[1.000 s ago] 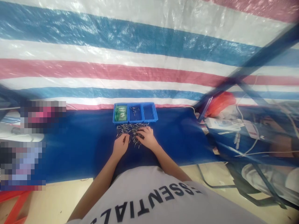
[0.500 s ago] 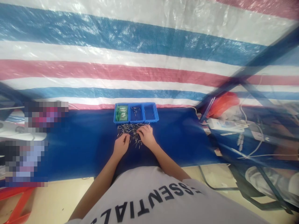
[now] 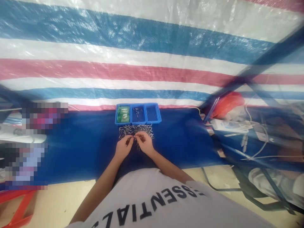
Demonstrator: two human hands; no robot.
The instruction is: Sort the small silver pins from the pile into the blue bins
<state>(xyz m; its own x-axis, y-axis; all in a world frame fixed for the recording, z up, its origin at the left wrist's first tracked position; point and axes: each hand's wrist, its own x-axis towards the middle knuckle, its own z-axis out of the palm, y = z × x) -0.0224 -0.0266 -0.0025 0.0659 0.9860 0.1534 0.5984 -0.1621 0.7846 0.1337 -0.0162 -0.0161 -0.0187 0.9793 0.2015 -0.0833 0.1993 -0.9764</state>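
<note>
My left hand [image 3: 124, 147] and my right hand [image 3: 144, 142] meet fingertip to fingertip over the near side of a pile of thin metal pins [image 3: 128, 129]. Both hands are closed in a pinch. Whatever lies between the fingertips is too small to make out. Just beyond the pile stands a blue tray with three compartments [image 3: 138, 123]. Its left compartment holds a green-rimmed clear packet [image 3: 123, 114] with pale pieces. A few pins [image 3: 137, 111] lie in the middle compartment, and a thin piece or two in the right one.
A blue table surface [image 3: 180, 139] spreads to both sides. Striped plastic sheeting [image 3: 142, 72] hangs behind it. At the right are a red plastic bag [image 3: 226, 104], a white box [image 3: 225, 125] and cables. A red stool [image 3: 21, 209] stands at lower left.
My right hand has drawn back from the pile, moving left and toward me, until its fingertips meet those of my left hand. My left hand has hardly moved.
</note>
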